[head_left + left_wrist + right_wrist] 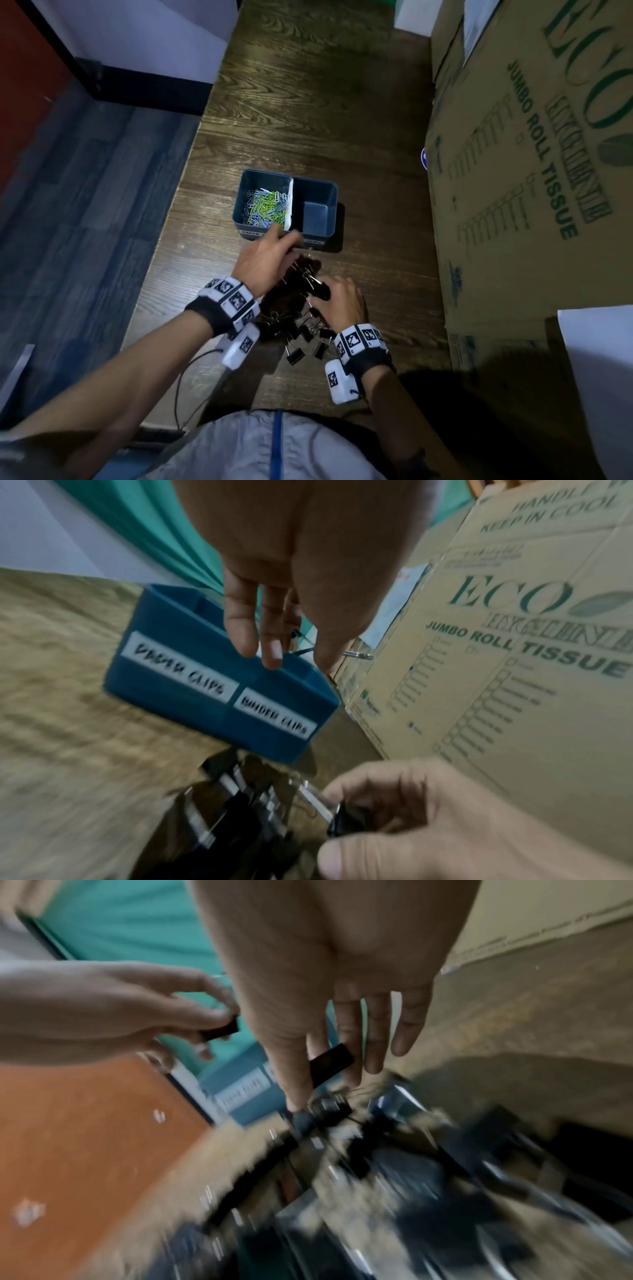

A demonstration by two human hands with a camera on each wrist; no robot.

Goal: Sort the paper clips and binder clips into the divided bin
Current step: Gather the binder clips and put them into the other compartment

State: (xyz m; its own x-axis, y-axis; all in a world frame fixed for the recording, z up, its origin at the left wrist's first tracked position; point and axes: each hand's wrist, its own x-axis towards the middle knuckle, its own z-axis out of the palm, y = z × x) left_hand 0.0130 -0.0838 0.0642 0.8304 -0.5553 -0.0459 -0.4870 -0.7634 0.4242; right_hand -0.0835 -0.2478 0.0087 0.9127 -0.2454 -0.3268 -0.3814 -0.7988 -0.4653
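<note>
**Entry: binder clips in hand, right cell still bare**

Risks. Your left hand [265, 260] carries a binder clip [224, 1030] right at the near rim of the bin [318, 236], close to the white divider [290, 202]. Release there and, as I judge it, the clip may land on the wrong side, among the paper clips [265, 205] in the left cell, or strike the rim and bounce onto the table [308, 102]. The wire handles in the pile [294, 329] look interlocked; a lift by your right hand [342, 301] may drag neighbours along and scatter them toward the table edge. The wrist views are blurred, so fine contact is hard to read.

Pose.
- Left hand: raised above the pile, reaching forward to the bin's front wall, thumb and fingers pinched on a black clip.
- Right hand: lower, palm down over the pile, thumb and forefinger closed on another black clip [330, 1061]; the other fingers extend.
- Hands: near each other, not touching.

Location of goods.
- Paper clips: left cell, labelled for them.
- Binder clips: loose pile on the table just before the bin, between your wrists; right cell shows none.
- Carton [531, 171]: stands at the right of the bin.
</note>
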